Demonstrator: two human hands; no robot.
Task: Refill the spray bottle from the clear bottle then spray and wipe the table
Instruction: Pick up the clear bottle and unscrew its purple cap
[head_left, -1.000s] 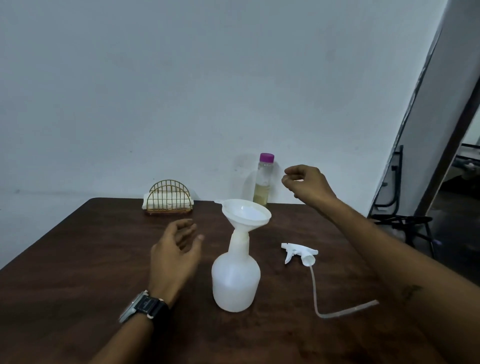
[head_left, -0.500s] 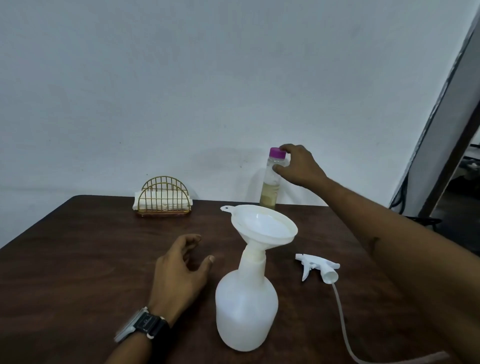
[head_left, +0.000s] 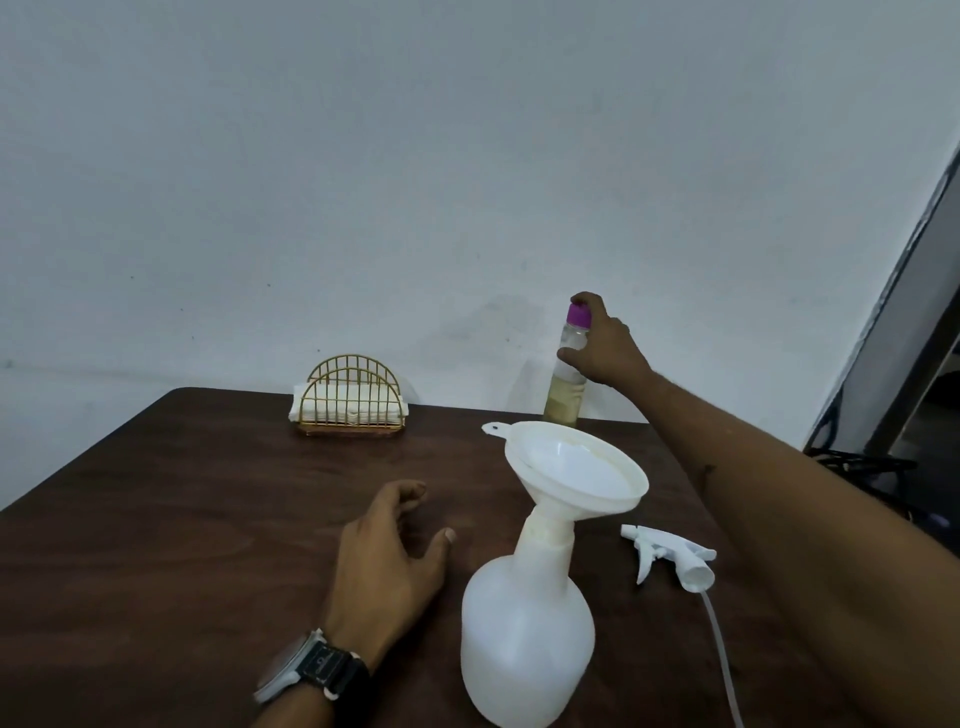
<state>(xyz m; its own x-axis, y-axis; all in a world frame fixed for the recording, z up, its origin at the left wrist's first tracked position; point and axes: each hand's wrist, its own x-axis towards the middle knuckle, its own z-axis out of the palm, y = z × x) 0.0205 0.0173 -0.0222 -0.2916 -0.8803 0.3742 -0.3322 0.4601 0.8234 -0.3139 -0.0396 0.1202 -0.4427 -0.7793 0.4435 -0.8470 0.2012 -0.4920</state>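
Observation:
A white spray bottle (head_left: 524, 644) stands near the front of the dark wooden table (head_left: 182, 519), a white funnel (head_left: 576, 467) seated in its open neck. Its trigger head (head_left: 675, 561) with a clear tube lies on the table to the right. At the back by the wall stands the clear bottle (head_left: 563, 395) with a purple cap and yellowish liquid in its lower part. My right hand (head_left: 602, 345) grips the clear bottle near its top, thumb on the front and a finger over the cap. My left hand (head_left: 389, 556) hovers left of the spray bottle, fingers loosely curled, holding nothing.
A gold wire napkin holder (head_left: 350, 400) with white napkins sits at the table's back edge, left of the clear bottle. A grey wall runs behind the table. A dark door frame (head_left: 893, 332) and black metal legs stand at the right.
My right hand reached back to the clear bottle and closed round its top. The left hand sank lower beside the spray bottle. The camera moved closer to the table.

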